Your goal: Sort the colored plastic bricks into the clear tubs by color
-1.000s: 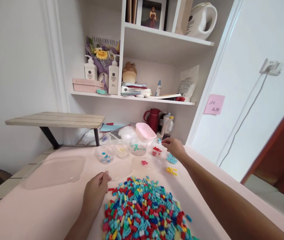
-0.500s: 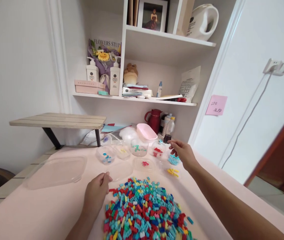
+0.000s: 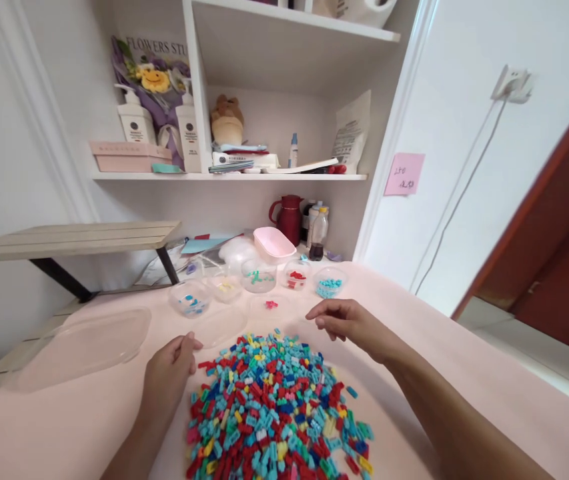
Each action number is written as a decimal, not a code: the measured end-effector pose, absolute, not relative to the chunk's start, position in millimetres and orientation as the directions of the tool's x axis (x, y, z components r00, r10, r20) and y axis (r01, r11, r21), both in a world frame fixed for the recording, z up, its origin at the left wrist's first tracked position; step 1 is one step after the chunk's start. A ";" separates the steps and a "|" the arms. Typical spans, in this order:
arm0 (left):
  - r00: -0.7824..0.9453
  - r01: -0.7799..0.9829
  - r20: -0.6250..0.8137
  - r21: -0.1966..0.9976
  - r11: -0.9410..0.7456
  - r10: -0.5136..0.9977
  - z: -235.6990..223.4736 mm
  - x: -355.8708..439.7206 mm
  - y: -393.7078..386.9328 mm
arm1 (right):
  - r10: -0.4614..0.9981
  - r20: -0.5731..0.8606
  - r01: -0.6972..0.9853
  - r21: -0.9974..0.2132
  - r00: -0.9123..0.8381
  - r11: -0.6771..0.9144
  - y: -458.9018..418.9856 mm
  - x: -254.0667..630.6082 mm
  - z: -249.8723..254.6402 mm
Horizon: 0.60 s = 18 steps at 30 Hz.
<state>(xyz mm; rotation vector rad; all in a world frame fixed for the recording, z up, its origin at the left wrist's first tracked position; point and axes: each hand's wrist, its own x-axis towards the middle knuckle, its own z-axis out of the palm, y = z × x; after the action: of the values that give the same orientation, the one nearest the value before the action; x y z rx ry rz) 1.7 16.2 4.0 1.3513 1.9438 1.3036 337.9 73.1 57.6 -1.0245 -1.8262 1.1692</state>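
Toy bricks [image 3: 274,407] in many colours lay heaped on the pink tabletop [image 3: 64,427], between the two hands. Seen from the head view, the left hand [image 3: 171,363] was curled closed by the heap's far left edge, near a clear lid [image 3: 224,325]; I couldn't make out anything in its grasp. The right hand [image 3: 347,327] hung just off the heap's other side, its fingers loosely apart, no brick visible in them.

Past both hands, small containers held pieces split by colour: a blue tub [image 3: 176,300] beyond the left hand, then tubs of green [image 3: 259,287], red [image 3: 287,269] and light blue [image 3: 340,275] pieces beyond the right. Between the hands, a clear tray [image 3: 259,317] bore a little pink. I judged it early going: each held only a modest scatter, while the mixed heap far outweighed them all.

As for writing, "FLOWERS STU" showed on a bouquet [image 3: 157,47] high beyond the left hand, the end cut off. A pink note [image 3: 404,175], up and right of the right hand, seemed to say "250" above characters I couldn't read. Print on the white pouch [image 3: 353,130] was too small.
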 end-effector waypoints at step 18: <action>-0.430 0.456 0.157 0.888 0.064 0.889 2.5 3.9 17.3 | 0.581 0.369 0.467 -0.356 -0.725 0.809 40.9 277.8 22.5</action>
<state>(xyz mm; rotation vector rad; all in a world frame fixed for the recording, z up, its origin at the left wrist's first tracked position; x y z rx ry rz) 3.9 17.3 2.5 1.3372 1.9146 1.3331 277.8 40.9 22.5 -0.7801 -2.5244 0.3285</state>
